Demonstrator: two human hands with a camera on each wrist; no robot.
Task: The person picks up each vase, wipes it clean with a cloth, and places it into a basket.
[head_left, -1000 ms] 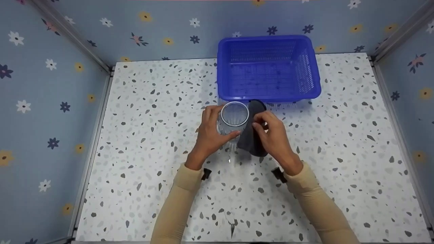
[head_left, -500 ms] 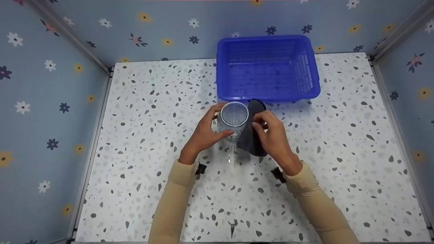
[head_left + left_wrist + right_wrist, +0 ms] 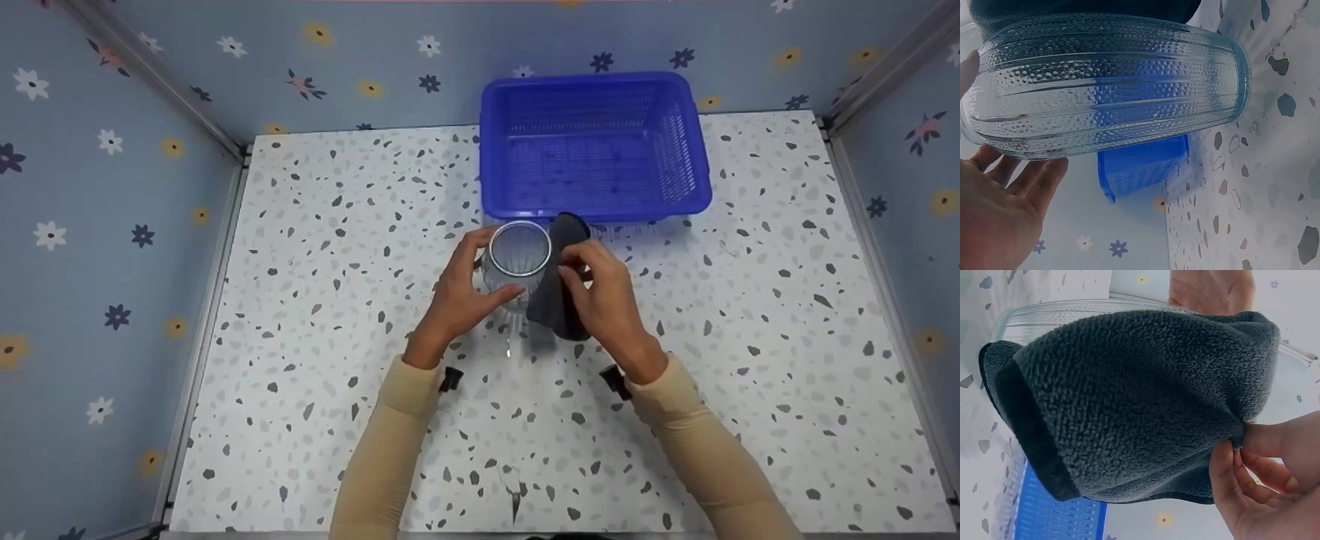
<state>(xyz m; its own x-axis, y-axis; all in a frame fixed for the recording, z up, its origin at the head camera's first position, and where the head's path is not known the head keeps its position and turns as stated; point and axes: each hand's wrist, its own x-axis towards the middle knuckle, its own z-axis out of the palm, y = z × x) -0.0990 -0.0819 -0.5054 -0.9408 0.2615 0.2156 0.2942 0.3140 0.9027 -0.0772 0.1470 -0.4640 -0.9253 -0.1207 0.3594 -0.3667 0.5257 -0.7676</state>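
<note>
A clear ribbed glass (image 3: pixel 517 257) is held just above the speckled table (image 3: pixel 315 300), mouth up, a little in front of the blue basket (image 3: pixel 592 146). It is gripped by the left hand (image 3: pixel 457 296), whose fingers are curled round its left side with the thumb laid across the near wall. A dark grey cloth (image 3: pixel 559 292) is pressed against the glass's right side and pinched between the thumb and fingertips (image 3: pixel 1224 467) of the right hand (image 3: pixel 604 296). In the right wrist view the cloth is seen folded over, its fleecy face covering most of the glass; whether it touches the table below cannot be told. Both arms are covered by beige sleeves (image 3: pixel 390 450).
</note>
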